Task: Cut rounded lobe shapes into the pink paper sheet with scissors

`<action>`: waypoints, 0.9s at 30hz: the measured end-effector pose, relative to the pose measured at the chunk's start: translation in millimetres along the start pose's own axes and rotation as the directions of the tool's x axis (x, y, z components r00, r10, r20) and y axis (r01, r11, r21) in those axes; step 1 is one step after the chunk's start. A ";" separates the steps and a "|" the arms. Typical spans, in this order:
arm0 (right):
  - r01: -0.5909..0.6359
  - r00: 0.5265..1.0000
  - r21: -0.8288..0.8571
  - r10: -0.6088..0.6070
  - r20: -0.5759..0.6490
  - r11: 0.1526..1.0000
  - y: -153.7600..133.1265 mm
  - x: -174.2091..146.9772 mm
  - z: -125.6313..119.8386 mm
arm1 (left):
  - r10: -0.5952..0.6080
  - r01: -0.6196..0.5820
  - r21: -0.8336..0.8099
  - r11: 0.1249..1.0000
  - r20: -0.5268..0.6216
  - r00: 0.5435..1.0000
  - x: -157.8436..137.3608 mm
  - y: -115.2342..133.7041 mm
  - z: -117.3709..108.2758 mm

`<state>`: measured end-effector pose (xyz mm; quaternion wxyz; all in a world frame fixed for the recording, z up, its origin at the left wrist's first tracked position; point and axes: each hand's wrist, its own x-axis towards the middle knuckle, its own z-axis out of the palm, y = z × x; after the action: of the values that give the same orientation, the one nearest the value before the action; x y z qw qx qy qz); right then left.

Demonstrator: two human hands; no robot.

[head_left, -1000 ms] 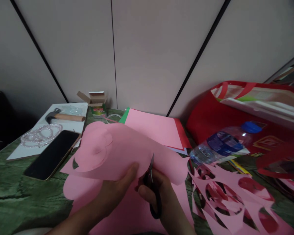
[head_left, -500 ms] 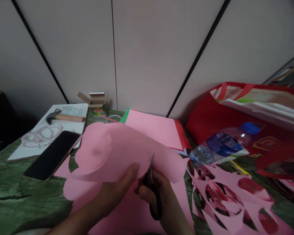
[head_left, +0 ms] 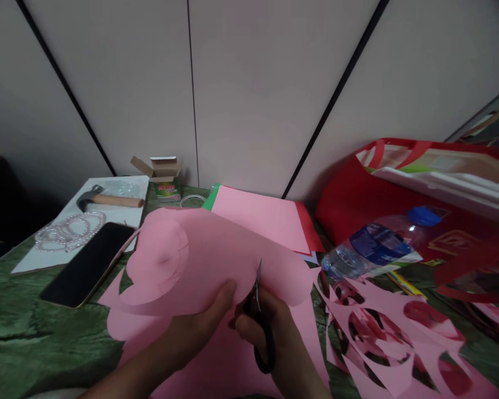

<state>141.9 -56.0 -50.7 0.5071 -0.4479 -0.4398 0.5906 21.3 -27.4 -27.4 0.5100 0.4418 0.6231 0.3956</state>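
Note:
My left hand (head_left: pixel 199 327) grips the lower edge of a large pink paper sheet (head_left: pixel 220 249), thumb on top, the other fingers hidden beneath it. The sheet curls upward, and its left end has a wavy, scalloped outline. My right hand (head_left: pixel 270 327) is closed around black-handled scissors (head_left: pixel 258 310), fingers in the loops. Their blades point up and away from me, at a cut in the sheet just right of my left thumb. Under both hands lies more pink paper (head_left: pixel 216 360).
Cut-out pink scraps (head_left: pixel 382 332) lie at right, near a water bottle (head_left: pixel 370 246) and a red bag (head_left: pixel 349 183). Coloured sheets (head_left: pixel 261 216) lie behind. On the left are a phone (head_left: pixel 89 265), beads (head_left: pixel 70 230), a hammer (head_left: pixel 112 199) and a small opened box (head_left: pixel 166 185).
The left end of the pink sheet has shifted slightly, and a pointed strip at its left edge has swung. My hands and the scissors stay in nearly the same place.

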 end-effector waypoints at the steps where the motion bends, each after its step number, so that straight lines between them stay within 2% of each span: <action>1: -0.003 1.000 -0.002 0.002 -0.008 1.000 0.1 0.0 0.1 | -0.017 0.017 0.016 1.000 0.013 1.000 -0.7 2.3 0.2; 3: -0.009 1.000 0.002 0.009 -0.021 1.000 0.0 -0.1 0.3 | -0.034 0.032 0.041 0.999 0.032 0.999 -1.1 5.2 -0.1; 12: -0.028 0.999 -0.008 0.027 -0.038 1.000 -4.2 0.2 1.7 | 0.038 -0.038 -0.014 0.999 0.019 0.999 1.6 5.7 -1.2; 21: -0.052 0.996 -0.020 0.051 -0.068 0.998 -1.2 0.5 -0.3 | 0.068 -0.069 0.017 0.998 0.026 0.997 5.3 5.0 -3.2; 27: -0.063 0.996 -0.011 0.062 -0.069 0.998 -2.3 0.5 2.1 | 0.043 -0.043 0.028 0.999 0.000 0.999 7.6 5.8 -3.4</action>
<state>140.2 -55.4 -48.1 0.5003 -0.4847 -0.4116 0.5876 18.0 -18.5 -23.5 0.4950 0.4620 0.6189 0.3981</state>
